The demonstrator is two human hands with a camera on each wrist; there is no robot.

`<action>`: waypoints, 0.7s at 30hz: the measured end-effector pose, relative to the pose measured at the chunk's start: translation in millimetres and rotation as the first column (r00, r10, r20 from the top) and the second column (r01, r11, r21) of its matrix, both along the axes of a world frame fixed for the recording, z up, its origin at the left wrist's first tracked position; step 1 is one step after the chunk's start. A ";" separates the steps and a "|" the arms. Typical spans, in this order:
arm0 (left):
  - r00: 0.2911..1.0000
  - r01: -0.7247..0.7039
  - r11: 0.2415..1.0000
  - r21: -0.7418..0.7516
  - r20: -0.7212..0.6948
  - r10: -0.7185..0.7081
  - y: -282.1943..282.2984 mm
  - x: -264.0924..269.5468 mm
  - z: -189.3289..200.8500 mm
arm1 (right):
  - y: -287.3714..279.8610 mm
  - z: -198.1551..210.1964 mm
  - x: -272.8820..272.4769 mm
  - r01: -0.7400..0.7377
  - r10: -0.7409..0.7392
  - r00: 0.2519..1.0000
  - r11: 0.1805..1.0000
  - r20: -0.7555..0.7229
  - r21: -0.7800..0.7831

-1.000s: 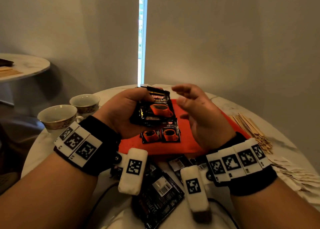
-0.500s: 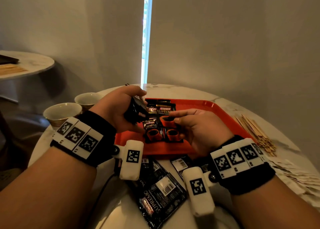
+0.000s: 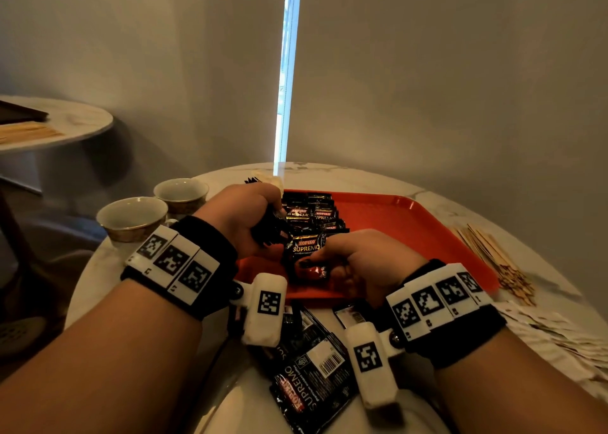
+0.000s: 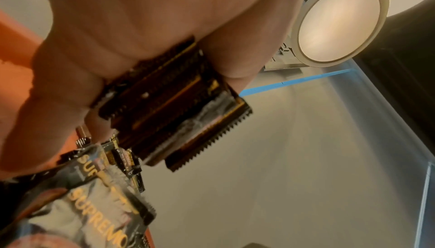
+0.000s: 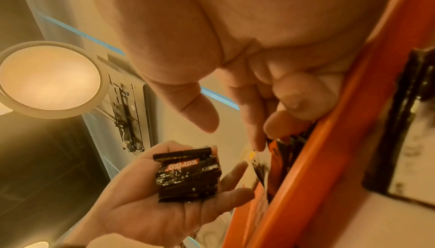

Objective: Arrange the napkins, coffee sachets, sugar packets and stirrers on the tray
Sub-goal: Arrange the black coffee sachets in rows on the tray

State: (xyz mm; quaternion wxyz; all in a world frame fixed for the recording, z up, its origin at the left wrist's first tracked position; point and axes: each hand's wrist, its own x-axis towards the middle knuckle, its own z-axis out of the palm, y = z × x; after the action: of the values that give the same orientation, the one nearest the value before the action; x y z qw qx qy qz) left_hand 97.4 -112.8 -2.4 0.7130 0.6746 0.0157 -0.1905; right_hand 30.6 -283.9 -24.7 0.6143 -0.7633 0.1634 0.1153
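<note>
Now right hand (image 3: 353,262) has dropped onto the tray (image 3: 411,223), fingertips pinching one coffee sachet (image 3: 307,252) just laid; left hand (image 3: 245,216) fingers grip the remaining sachet stack (image 5: 188,175) beside it.

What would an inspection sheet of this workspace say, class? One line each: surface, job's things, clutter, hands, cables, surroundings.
Surface: round marble table.
Job's things: red tray holds a row of coffee sachets; stirrers and paper packets lie right of it, off the tray.
Clutter: large coffee packs at the near edge; two cups.
Hands: left hand grips a sachet stack; right hand pinches one sachet on the tray.
Cables: one dark cable under the left wrist.
Surroundings: grey wall, second table.
</note>
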 end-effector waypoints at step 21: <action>1.000 -0.020 0.995 0.100 0.003 0.020 0.0 -11.0 7.4 | 2.2 -3.1 3.0 0.023 -0.023 0.995 1.000 0.095 0.008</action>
State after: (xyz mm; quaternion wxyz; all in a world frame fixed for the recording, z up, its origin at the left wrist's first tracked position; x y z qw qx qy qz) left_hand 86.4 -112.8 5.0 0.6801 0.7095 0.0313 -0.1819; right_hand 33.6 -281.7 -27.8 0.6253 -0.7639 0.1423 0.0721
